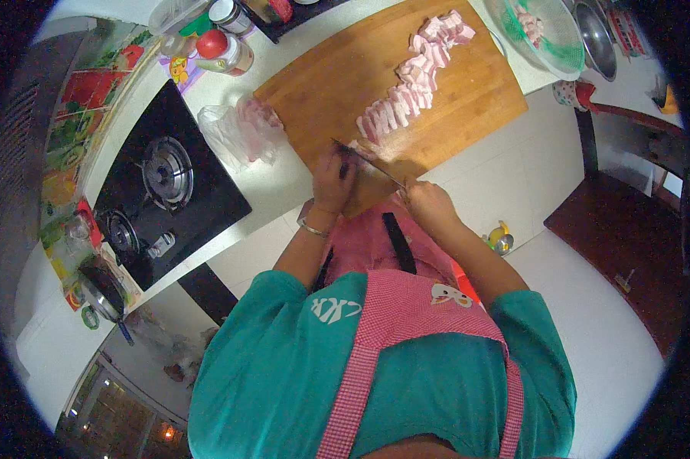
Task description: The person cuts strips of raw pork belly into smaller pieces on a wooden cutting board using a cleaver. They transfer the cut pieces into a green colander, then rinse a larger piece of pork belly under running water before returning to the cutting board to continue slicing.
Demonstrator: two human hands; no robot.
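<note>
My right hand [432, 202] grips the handle of a kitchen knife [379, 167] at the near edge of a wooden cutting board [322, 97]. The blade slants up and left across the board, its edge seen nearly from above. My left hand [332, 182] is beside the blade on its left, fingers bent; whatever lies under them is hidden. Just beyond the blade lies a small piece of meat [366, 150]. From there a row of sliced fatty pork [405, 100] runs toward the board's far right corner, the nearer slices overlapping and the farther ones in chunks.
Left of the board, a clear plastic bag [236, 135] seems to hold meat. Beyond it is a black gas hob [207, 189]. A tomato [211, 44] rests on a jar [237, 60]. At right stand a green-white colander [557, 51] with meat inside and a metal bowl [597, 43].
</note>
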